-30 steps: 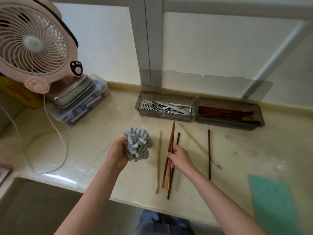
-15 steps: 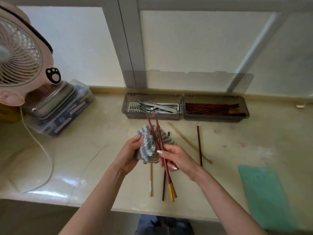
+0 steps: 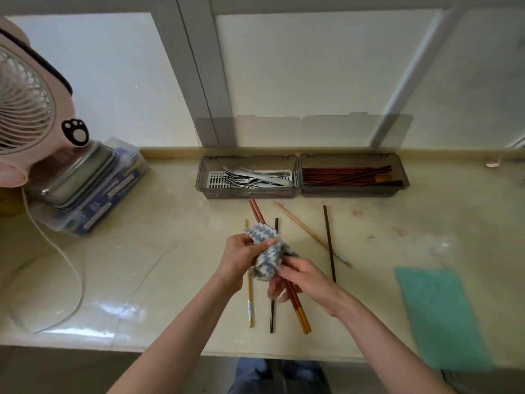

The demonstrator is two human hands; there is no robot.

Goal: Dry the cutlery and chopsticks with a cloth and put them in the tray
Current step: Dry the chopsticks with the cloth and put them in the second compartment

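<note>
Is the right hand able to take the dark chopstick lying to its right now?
Probably not yet: the right hand grips the red chopsticks, so it is occupied. The dark chopstick lies near, crossing a pale chopstick.

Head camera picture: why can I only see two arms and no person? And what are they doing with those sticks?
The camera sits on the person's head and looks down, so you see just their arms, as if through their eyes. There is no robot here.

The left hand holds a striped cloth folded round two red chopsticks. The right hand holds those chopsticks lower down. That is how they get dried.

Four loose chopsticks lie on the counter. At the back is a tray, with cutlery on its left side and a chopstick pile on its right. A fan stands far left, and a green cloth lies on the right.
</note>
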